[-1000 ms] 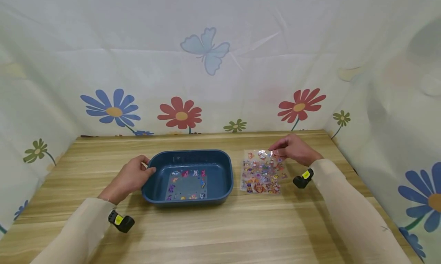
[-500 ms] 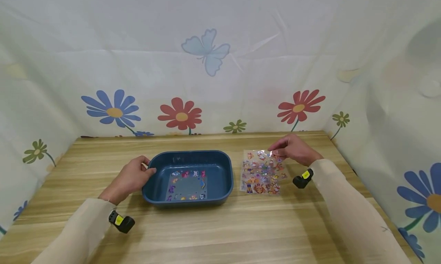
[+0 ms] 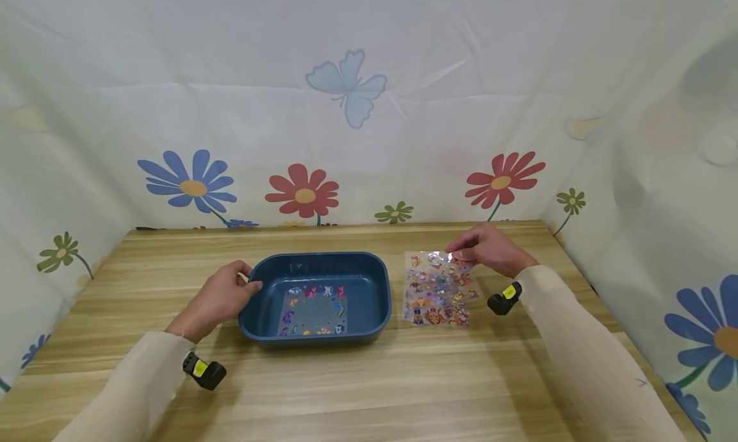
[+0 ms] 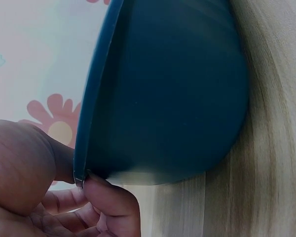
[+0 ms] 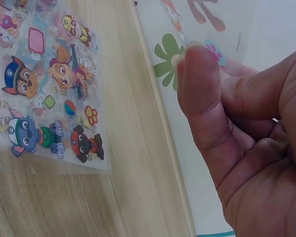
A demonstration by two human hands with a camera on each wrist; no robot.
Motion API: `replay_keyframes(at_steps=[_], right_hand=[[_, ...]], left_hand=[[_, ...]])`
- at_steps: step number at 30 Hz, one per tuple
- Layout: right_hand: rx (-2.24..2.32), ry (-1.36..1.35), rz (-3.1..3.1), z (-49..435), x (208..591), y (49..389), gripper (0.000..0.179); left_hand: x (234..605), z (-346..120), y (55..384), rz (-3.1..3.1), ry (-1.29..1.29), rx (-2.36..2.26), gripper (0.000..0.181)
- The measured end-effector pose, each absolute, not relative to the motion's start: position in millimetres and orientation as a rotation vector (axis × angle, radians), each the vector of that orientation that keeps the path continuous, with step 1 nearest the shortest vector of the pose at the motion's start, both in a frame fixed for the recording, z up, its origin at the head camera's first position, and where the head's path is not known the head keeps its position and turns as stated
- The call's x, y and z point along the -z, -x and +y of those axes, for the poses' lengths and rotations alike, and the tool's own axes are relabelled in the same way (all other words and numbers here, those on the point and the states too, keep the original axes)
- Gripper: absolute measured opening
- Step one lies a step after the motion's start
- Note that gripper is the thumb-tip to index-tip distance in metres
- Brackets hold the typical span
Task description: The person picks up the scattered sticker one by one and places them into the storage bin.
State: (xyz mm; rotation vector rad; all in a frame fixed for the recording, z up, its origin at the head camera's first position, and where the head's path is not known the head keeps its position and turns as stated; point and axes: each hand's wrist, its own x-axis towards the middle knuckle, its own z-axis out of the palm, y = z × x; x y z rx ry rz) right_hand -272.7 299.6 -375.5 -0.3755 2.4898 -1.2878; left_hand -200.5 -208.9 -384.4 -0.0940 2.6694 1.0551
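Note:
A dark blue rectangular basin (image 3: 371,301) sits on the table, and one clear sticker sheet (image 3: 314,312) with small pony figures lies flat inside it. My left hand (image 3: 221,294) grips the basin's left rim, the thumb on the inner side; the left wrist view shows the rim (image 4: 84,128) pinched between thumb and fingers. To the right of the basin are several overlapping clear sticker sheets (image 3: 435,298) with cartoon dogs. My right hand (image 3: 492,248) pinches the far right corner of a sheet. Up close, this raised transparent sheet (image 5: 237,29) stands apart from the sheets (image 5: 44,94) lying on the table.
The wood-grain table (image 3: 369,391) runs back to a white curtain (image 3: 432,141) printed with flowers and a butterfly. More of this curtain encloses the left and right sides. A black wrist camera (image 3: 504,299) hangs below each sleeve.
My right hand has shifted very slightly left, and the far edge of the pinched sheet has moved with it. The left hand and the basin look the same.

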Motion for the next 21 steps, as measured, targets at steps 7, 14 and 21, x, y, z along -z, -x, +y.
replay_keyframes(at_steps=[7,14,21], right_hand=[[1.297,0.362,2.478,295.0,374.3,272.3,0.025],[1.290,0.361,2.470,292.5,371.4,272.4,0.024],[1.309,0.360,2.440,291.0,370.2,274.2,0.025]], left_hand=[[384.7,-208.7,200.6,2.668,0.096,-1.054,0.035],[383.7,-207.9,200.9,2.662,0.117,-1.041,0.036],[383.6,-208.5,200.8,2.663,0.107,-1.031,0.036]])
